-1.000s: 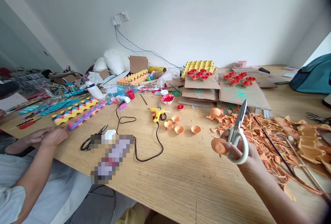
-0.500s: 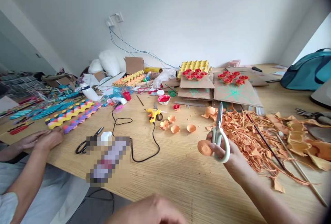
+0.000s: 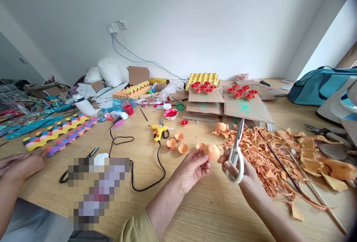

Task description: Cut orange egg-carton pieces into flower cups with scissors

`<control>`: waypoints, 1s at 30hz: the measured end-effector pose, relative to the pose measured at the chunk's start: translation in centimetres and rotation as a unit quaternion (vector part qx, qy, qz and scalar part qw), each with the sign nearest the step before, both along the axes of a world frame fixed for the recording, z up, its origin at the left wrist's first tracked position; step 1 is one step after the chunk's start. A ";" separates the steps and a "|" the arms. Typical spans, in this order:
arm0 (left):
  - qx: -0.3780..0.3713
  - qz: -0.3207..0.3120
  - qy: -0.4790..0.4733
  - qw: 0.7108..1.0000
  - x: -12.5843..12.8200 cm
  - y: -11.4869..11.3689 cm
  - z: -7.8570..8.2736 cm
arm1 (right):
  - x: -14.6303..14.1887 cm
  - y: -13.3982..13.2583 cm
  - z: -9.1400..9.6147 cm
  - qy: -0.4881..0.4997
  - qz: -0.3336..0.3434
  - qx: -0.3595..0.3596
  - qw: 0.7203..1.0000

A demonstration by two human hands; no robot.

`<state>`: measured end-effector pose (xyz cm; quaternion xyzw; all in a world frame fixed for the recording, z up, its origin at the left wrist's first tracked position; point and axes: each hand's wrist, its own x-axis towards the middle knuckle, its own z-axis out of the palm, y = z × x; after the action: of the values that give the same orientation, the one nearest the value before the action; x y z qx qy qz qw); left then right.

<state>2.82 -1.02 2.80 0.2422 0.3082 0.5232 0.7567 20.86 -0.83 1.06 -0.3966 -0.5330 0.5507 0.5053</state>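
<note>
Between the finger and thumb of my left hand [image 3: 192, 169] is an orange egg-carton cup [image 3: 212, 152], its rounded side showing. My right hand [image 3: 245, 177] grips white-handled scissors [image 3: 236, 160], blades pointing up and away; it is close beside the cup, apart from it. Just beyond my left hand lie several loose orange cups [image 3: 183, 148] on the wooden table. Orange cardboard scraps [image 3: 267, 160] are heaped to the right of my right hand.
A yellow glue gun [image 3: 159, 132] with a black cord lies mid-table. Red paper flowers [image 3: 205, 87] rest on cardboard sheets [image 3: 248, 106] at the back. A dish of red paint [image 3: 170, 114] stands nearby. At the left, another person's hands [image 3: 25, 165] touch painted egg-carton strips [image 3: 58, 132].
My left hand has come up from the bottom edge and taken hold of the orange cup that was in my right hand. The right hand keeps the scissors. The view has shifted right.
</note>
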 end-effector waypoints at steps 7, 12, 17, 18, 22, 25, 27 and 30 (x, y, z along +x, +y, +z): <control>0.011 0.085 -0.077 0.993 -0.2 2.7 0.1 | -0.4 -0.3 0.2 -0.086 0.130 0.011 0.988; 0.010 0.126 -0.099 0.987 -1.3 2.9 -0.8 | -0.8 -0.4 -1.3 -0.152 0.182 0.026 0.971; 0.005 0.129 -0.107 0.986 -1.5 2.6 -0.7 | -1.0 -0.7 -2.5 -0.140 0.221 0.023 0.965; 0.004 0.127 -0.110 0.986 -1.4 2.5 -0.7 | -1.1 -0.7 -2.6 -0.139 0.221 0.022 0.965; -0.001 0.112 -0.113 0.987 -1.1 2.2 -0.6 | -1.2 -0.8 -2.7 -0.129 0.216 0.017 0.968; 0.000 0.102 -0.111 0.989 -1.0 1.9 -0.6 | -1.3 -0.9 -2.8 -0.121 0.210 0.016 0.970; 0.002 0.098 -0.115 0.988 -0.9 1.8 -0.6 | -1.3 -0.9 -2.8 -0.120 0.207 0.019 0.971; 0.004 0.097 -0.122 0.988 -0.7 1.7 -0.5 | -1.3 -0.9 -3.1 -0.127 0.204 0.024 0.970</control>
<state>2.08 0.72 2.29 0.1484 0.2338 0.6207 0.7335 19.52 -1.75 -2.00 -0.3337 -0.6754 0.5745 0.3199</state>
